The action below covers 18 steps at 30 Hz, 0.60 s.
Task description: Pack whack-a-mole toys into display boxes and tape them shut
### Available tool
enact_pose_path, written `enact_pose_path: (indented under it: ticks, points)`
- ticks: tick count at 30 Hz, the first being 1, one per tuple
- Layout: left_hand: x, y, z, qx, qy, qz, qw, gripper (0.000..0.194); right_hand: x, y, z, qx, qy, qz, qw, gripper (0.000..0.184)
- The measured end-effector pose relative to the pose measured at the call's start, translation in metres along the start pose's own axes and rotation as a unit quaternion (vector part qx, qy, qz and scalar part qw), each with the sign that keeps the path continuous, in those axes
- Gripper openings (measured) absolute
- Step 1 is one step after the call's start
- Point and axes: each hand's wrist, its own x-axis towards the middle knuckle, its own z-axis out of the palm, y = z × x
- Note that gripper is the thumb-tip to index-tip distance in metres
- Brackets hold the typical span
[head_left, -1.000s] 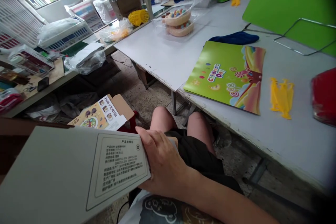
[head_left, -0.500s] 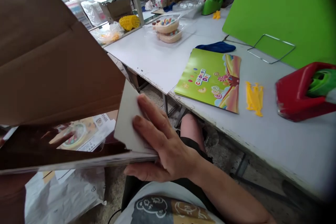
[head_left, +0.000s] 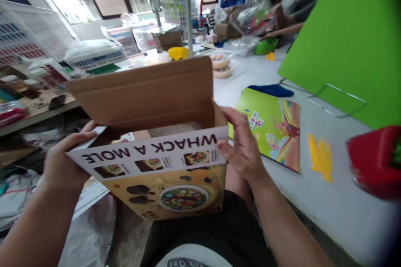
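Note:
A cardboard game box [head_left: 150, 175] printed "WHACK A MOLE" is held over my lap with its brown lid flap [head_left: 147, 91] raised. The lettering appears upside down to me. My left hand [head_left: 67, 154] grips the box's left end by the side flap. At the other end, my right hand [head_left: 242, 144] pinches the right corner, thumb on the printed front. Little of the inside shows; a pale grey patch lies in the opening. Just right of that hand, a green "Children's Day" booklet [head_left: 272, 121] lies on the white table.
Yellow plastic pieces [head_left: 321, 156] and a red plastic object [head_left: 376, 162] lie on the white table [head_left: 351, 208]. A green board [head_left: 319, 46] with a wire stand rises behind. Clear tubs of round toys [head_left: 222, 66] sit farther back. Another person's arm [head_left: 285, 29] handles clear packaging.
The box has swung from tilted at the left to level in front of me, its printed front now showing. My left hand has come into view on it, and the camera view has turned left and up.

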Motion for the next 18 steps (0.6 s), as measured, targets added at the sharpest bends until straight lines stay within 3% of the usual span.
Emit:
enact_pose_path:
  ticks: [3,4,9,14,16,18]
  points:
    - [0.006,0.000,0.001,-0.052,-0.001,-0.067,0.996,0.062,0.001,0.004,-0.003,0.024,0.016,-0.024,0.999,0.039]
    - [0.007,-0.001,0.003,-0.070,-0.010,-0.060,0.996,0.063,0.002,0.005,-0.004,0.028,0.013,-0.034,0.999,0.035]
    - [0.013,-0.010,0.019,-0.099,-0.020,0.182,0.978,0.038,0.001,0.013,-0.011,-0.034,0.013,-0.066,0.997,0.019]
    - [0.015,-0.020,0.022,-0.060,-0.045,0.290,0.954,0.011,-0.011,0.023,-0.028,-0.103,0.028,-0.018,0.994,0.023]
    - [0.016,-0.018,0.018,0.001,-0.096,0.322,0.942,0.013,-0.018,0.024,-0.036,-0.119,0.030,0.007,0.992,0.030]
    - [0.017,-0.008,0.014,0.082,-0.165,0.340,0.922,0.033,-0.024,0.024,-0.045,-0.121,0.037,0.020,0.992,0.033]
